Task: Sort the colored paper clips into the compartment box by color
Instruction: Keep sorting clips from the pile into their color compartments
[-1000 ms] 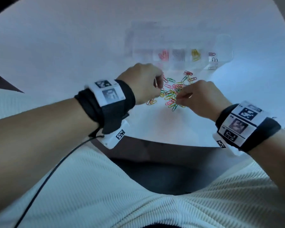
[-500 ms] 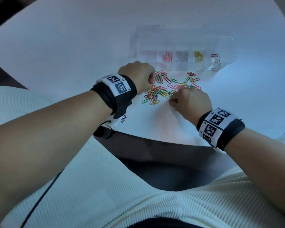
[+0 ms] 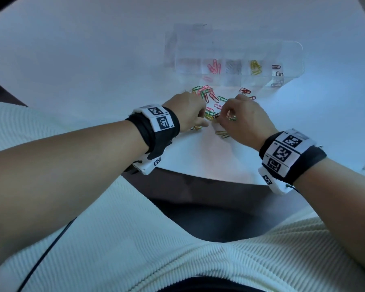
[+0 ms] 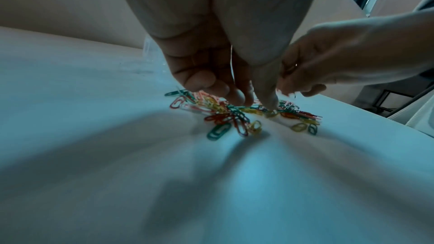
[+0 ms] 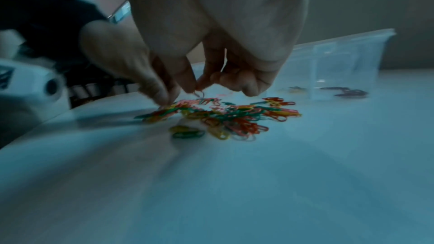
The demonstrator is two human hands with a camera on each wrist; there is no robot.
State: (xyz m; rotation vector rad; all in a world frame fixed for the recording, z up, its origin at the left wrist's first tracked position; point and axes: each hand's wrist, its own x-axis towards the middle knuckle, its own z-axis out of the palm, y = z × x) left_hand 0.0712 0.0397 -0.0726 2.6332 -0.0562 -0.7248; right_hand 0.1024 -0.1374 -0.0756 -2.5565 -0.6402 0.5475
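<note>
A heap of red, green, yellow and pink paper clips [image 3: 211, 100] lies on the white table in front of the clear compartment box [image 3: 291, 51]. Its compartments hold pink clips [image 3: 214, 67], grey clips [image 3: 233, 67], yellow clips [image 3: 255, 67] and dark clips [image 3: 277, 74]. My left hand [image 4: 254, 101] has thumb and curled fingers down on the heap [image 4: 234, 116], pinching at a clip; a thin pale clip edge shows in its palm. My right hand [image 5: 196, 88] pinches a small pale clip between thumb and forefinger just above the heap [image 5: 230, 116].
The round white table [image 3: 93, 60] curves to its near edge right behind my wrists, with a dark gap and my pale ribbed clothing below. The box [image 5: 340, 58] stands right of the heap in the right wrist view. A cable hangs from my left wrist.
Both hands have closed in on the middle of the heap and now sit almost touching. The right hand has come forward from the near edge of the heap and holds a clip.
</note>
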